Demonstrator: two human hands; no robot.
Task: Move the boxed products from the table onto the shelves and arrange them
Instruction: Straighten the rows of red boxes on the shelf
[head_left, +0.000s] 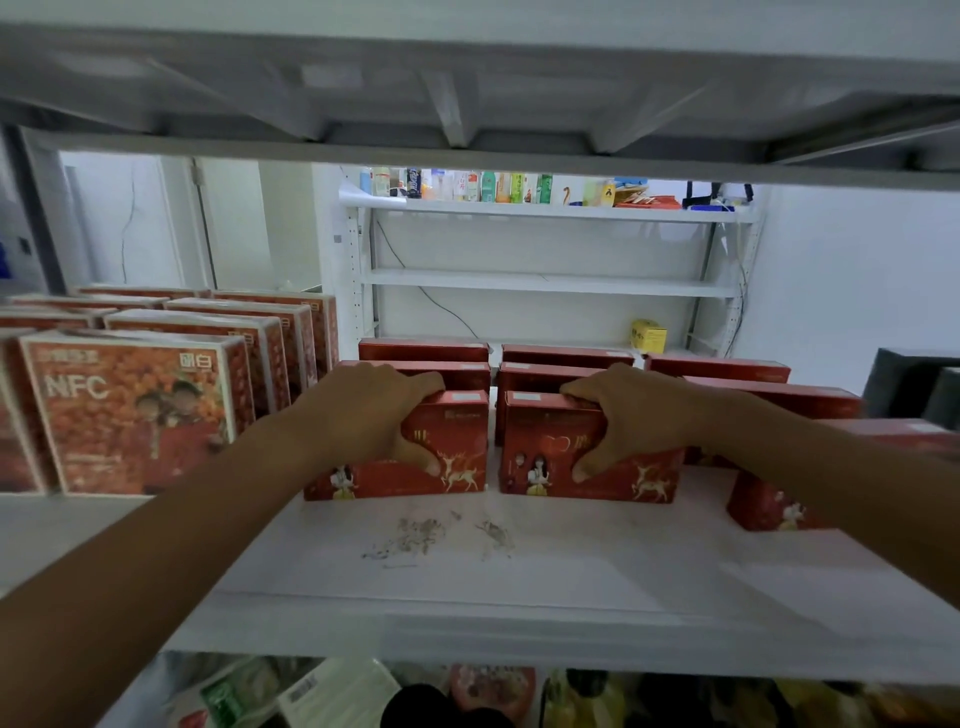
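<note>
Two upright red boxes with a deer picture stand side by side on the white shelf (519, 566). My left hand (379, 410) grips the left red box (457, 467), fingers curled over its top edge and thumb on its front. My right hand (634, 415) grips the right red box (639, 478) the same way. More red boxes (566, 357) stand in rows behind these two. Another red box (763, 506) stands at the right, nearer the front.
Rows of orange NFC boxes (135, 410) fill the shelf's left part. The shelf above (467, 93) hangs low overhead. A second white rack (545, 283) with bottles stands behind. Packaged goods (322, 693) lie on the level below. A dark object (914, 387) sits far right.
</note>
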